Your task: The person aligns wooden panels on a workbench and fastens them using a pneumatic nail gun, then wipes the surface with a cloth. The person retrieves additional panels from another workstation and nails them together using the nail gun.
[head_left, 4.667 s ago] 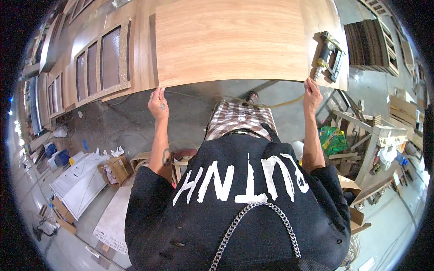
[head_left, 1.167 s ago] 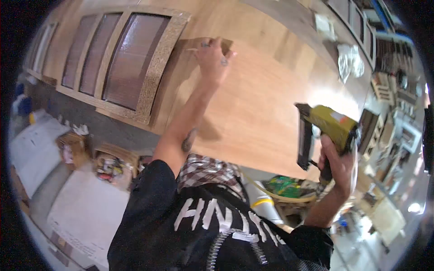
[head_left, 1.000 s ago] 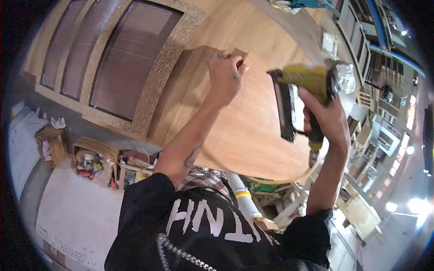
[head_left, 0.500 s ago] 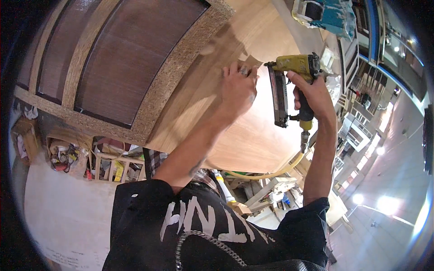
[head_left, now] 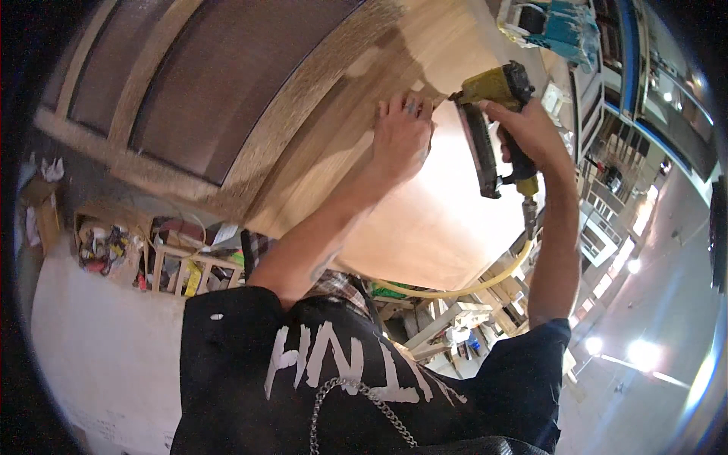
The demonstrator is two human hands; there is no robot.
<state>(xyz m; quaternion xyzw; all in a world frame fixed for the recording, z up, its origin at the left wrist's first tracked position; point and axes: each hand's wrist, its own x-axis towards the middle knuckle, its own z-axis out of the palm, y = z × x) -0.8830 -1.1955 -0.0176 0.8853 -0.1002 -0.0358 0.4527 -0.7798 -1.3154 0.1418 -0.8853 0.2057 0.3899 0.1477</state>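
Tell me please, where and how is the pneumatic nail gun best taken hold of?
Probably by its black handle, from the person's right, as the right hand does now. The handle hangs down from the yellow head of the pneumatic nail gun; the long magazine occupies the left side, and the yellow hose leaves from below, so the right looks freest.

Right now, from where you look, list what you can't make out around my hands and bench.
In the head view:
- Wood sheet surface beneath the left hand: covered by that hand.
- Trigger of the nail gun: behind the right hand.
- Framed panel: cut off by the upper edge.
- Loose clutter at left: too small.
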